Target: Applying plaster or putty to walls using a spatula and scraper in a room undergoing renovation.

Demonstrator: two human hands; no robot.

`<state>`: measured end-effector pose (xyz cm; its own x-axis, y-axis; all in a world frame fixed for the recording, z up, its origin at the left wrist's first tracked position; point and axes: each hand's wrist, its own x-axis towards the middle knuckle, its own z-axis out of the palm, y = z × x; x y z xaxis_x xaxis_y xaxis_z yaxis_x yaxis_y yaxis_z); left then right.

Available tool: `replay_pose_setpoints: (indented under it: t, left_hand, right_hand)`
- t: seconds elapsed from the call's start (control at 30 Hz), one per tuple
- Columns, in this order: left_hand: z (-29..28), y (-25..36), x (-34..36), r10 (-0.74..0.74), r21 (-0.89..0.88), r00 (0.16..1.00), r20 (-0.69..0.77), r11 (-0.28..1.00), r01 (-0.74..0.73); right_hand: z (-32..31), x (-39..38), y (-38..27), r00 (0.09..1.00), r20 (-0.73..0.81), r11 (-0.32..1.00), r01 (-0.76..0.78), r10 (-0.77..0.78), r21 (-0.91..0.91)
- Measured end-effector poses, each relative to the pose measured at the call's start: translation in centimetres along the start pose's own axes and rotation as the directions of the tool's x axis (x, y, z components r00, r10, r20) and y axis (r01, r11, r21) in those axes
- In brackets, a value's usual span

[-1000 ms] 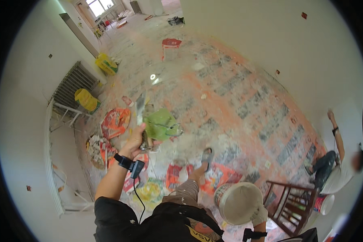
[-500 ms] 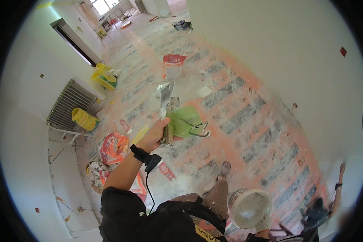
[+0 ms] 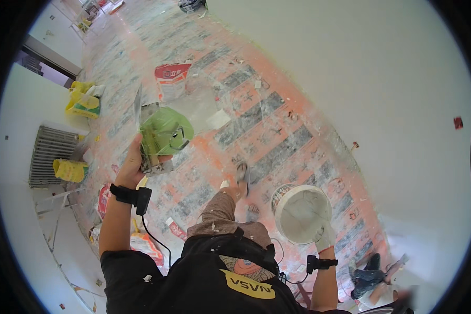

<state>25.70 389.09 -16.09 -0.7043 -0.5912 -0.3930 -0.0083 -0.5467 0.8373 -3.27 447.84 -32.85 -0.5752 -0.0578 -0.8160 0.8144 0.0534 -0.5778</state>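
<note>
My left hand [image 3: 135,159] is raised and closed around a bundle of flat plastering tools. A metal trowel blade [image 3: 150,111] shows in it, and a green piece [image 3: 165,128] with a bent dark metal handle lies over the tools. My fingers partly hide how many tools there are. My right hand [image 3: 324,238], whitish as if gloved or coated, grips the rim of a white bucket [image 3: 285,212] at my right side. The bucket is tilted so its pale, smeared inside shows; I cannot make out any contents.
A red and white bag [image 3: 172,83] stands ahead on the dusty patterned floor [image 3: 269,125]. Yellow bags [image 3: 70,170] sit near a radiator [image 3: 49,152] on the left. White walls rise on both sides. Another person [image 3: 371,277] is low at the lower right.
My view has shifted, and the bucket with my right hand shows higher and more fully. My left hand still holds the tools, now further left in view with the green piece facing up.
</note>
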Motion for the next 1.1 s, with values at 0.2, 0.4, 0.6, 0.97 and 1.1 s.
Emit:
replay_pose_setpoints:
  t: [0.2,0.4,0.6,0.97,1.1]
  left_hand:
    - [-2.2,6.2,16.7,0.053,-0.036,0.997,-0.063,0.998,-0.055]
    - [-4.6,14.4,32.4,0.109,-0.064,0.989,-0.105,0.991,-0.116]
    - [-8.1,21.2,43.8,0.126,-0.128,0.972,-0.2,0.98,-0.153]
    - [-19.7,35.8,63.8,0.166,-0.108,0.943,-0.287,0.973,-0.204]
    - [-26.1,41.8,72.0,0.213,-0.18,0.937,-0.276,0.946,-0.268]
  right_hand:
    - [15.6,9.4,-13.6,0.998,-0.024,0.988,0.054,-0.058,-0.142]
    - [32.5,18.4,-25.5,0.987,0.148,0.927,0.004,0.055,-0.375]
    - [49.0,29.5,-33.8,0.954,0.286,0.901,0.04,0.095,-0.432]
    - [81.3,41.6,-45.8,0.936,0.316,0.867,0.027,0.153,-0.498]
    - [98.4,42.3,-50.7,0.948,0.297,0.846,0.066,0.111,-0.529]
